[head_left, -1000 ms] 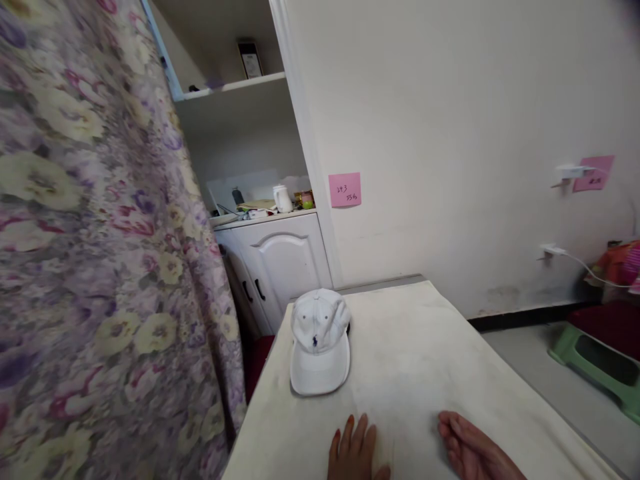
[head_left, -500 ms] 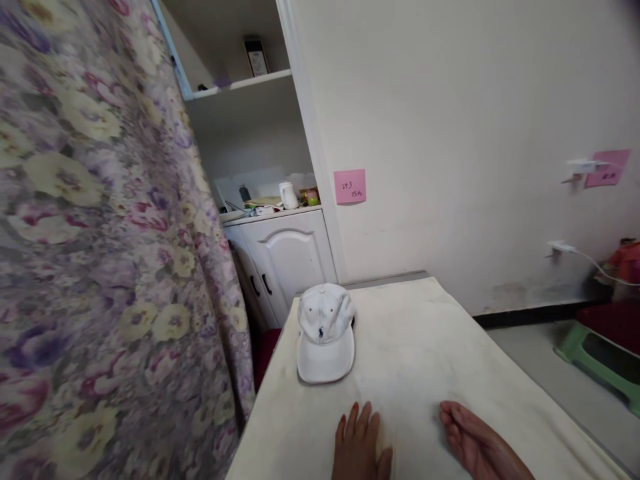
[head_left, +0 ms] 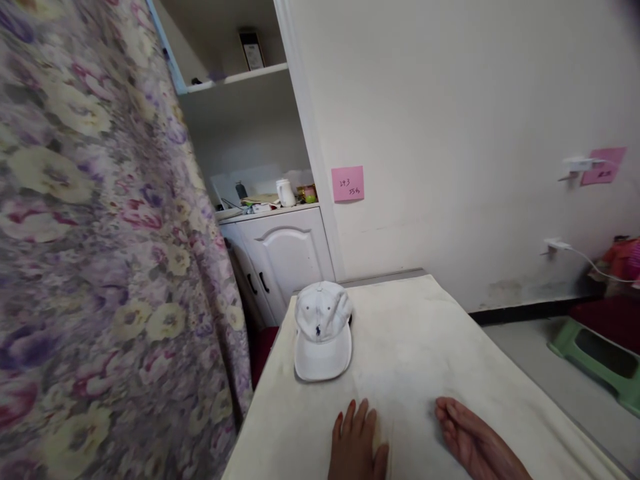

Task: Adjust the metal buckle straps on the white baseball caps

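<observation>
The left hand (head_left: 356,445) lies palm down, grip released with fingers spread, and the right hand (head_left: 473,433) is loosely curled, grip empty, bare surface (head_left: 400,347) between them. Beyond, the white cap (head_left: 323,330) sits near the surface's left edge, open room to its right.

1 wht cap (head_left: 323,330), 2 hands (head_left: 353,450), 2 pnk notes (head_left: 348,184), 1 tbl (head_left: 400,333)

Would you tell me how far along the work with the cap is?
The white cap already sits crown up on the table, brim toward the hands. Nothing visible is held: left hand palm down, right hand loosely curled, neither touching it. Any handling seems left.
</observation>
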Motion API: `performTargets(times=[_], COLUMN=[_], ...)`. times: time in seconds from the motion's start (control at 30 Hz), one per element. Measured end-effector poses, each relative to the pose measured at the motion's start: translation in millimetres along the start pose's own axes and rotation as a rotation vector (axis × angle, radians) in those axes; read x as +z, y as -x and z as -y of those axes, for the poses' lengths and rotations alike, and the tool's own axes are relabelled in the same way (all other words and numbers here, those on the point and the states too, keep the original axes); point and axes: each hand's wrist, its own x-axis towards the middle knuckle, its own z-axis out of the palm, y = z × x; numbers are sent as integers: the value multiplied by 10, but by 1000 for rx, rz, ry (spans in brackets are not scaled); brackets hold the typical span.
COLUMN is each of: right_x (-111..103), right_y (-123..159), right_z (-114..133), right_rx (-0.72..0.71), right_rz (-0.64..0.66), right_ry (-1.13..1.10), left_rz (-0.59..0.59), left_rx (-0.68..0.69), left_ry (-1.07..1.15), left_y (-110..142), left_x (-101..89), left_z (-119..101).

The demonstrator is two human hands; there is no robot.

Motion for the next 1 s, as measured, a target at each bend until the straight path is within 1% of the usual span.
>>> performTargets(times=[0.1, 0.33, 0.57, 0.77, 1.0], right_x=[9, -5, -72, -2, 29], right_y=[-8, -37, -48, -2, 25], right_z=[2, 2, 9, 26, 2], right_rx=[20, 18, 15, 36, 49], right_rz=[2, 21, -3, -20, -91], right_ry=[5, 23, 42, 44, 22], left_rz=[4, 17, 1, -10, -17], left_rx=[4, 15, -3, -16, -26], left_ry=[5, 3, 35, 35, 33], left_y=[-22, -41, 13, 84, 68], left_x=[33, 56, 6, -81, -103], left_z=[35, 75, -3, -94, -106])
